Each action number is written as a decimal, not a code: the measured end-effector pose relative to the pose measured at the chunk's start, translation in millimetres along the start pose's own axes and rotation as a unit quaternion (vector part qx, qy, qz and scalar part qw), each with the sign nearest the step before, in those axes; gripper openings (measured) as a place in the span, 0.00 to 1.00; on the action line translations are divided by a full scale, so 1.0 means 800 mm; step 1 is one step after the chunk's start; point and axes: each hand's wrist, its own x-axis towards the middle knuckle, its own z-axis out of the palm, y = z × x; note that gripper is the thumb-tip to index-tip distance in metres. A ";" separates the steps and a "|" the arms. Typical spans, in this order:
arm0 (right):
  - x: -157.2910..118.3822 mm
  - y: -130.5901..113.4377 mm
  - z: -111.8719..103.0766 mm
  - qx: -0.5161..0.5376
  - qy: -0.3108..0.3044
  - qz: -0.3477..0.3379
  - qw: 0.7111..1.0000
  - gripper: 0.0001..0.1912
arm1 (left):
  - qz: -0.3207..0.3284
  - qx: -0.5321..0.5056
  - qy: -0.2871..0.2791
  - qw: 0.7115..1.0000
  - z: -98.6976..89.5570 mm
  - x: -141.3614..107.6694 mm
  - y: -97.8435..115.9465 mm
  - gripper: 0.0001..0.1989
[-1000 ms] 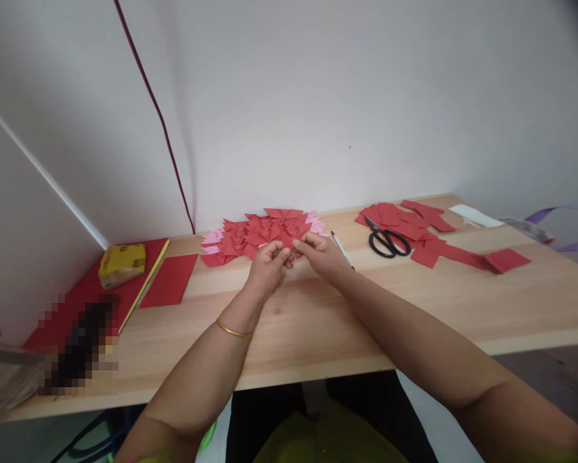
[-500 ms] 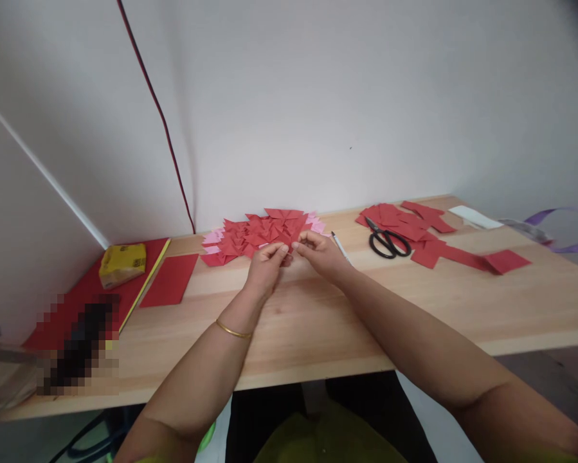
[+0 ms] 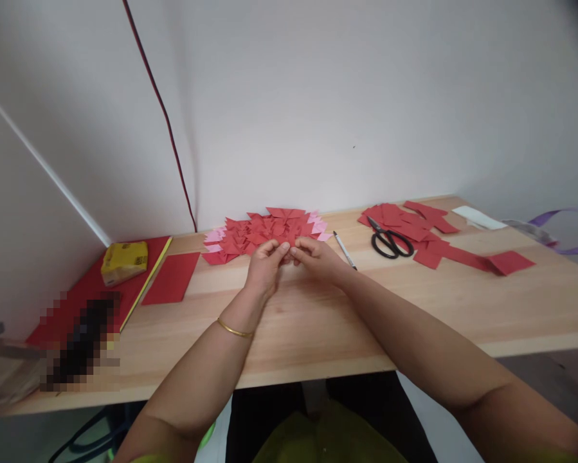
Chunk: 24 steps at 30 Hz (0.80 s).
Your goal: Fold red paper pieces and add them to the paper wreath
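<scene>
My left hand (image 3: pixel 265 265) and my right hand (image 3: pixel 316 258) meet over the middle of the wooden table (image 3: pixel 317 321), thumbs and fingers pinched close together. Whatever lies between the fingertips is too small and hidden to name. Right behind them, against the wall, spreads a heap of folded red paper pieces (image 3: pixel 250 235) with pink folded pieces (image 3: pixel 215 236) at its edges. A white marker (image 3: pixel 345 249) lies just beyond my right hand. A gold bracelet circles my left wrist.
Black-handled scissors (image 3: pixel 389 242) rest on loose red paper pieces (image 3: pixel 428 254) at right. A white strip (image 3: pixel 478 217) lies farther right. On the left are a red sheet (image 3: pixel 171 278) and a yellow packet (image 3: pixel 125 262); a blurred dark object lies nearby.
My fingertips have drawn closer together, the right hand shifting slightly left and down. More of the marker shows. The view has shifted a little.
</scene>
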 end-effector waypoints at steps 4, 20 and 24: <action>-0.001 0.000 0.000 -0.006 -0.008 -0.019 1.000 0.13 | -0.018 -0.013 0.008 1.000 0.003 0.000 0.000 0.15; -0.006 -0.008 0.011 0.065 -0.010 0.052 0.996 0.15 | -0.012 -0.008 -0.017 1.000 -0.001 0.003 -0.004 0.13; -0.006 -0.005 0.013 0.054 -0.029 0.026 0.998 0.13 | -0.025 -0.039 0.001 0.999 0.004 0.001 -0.005 0.15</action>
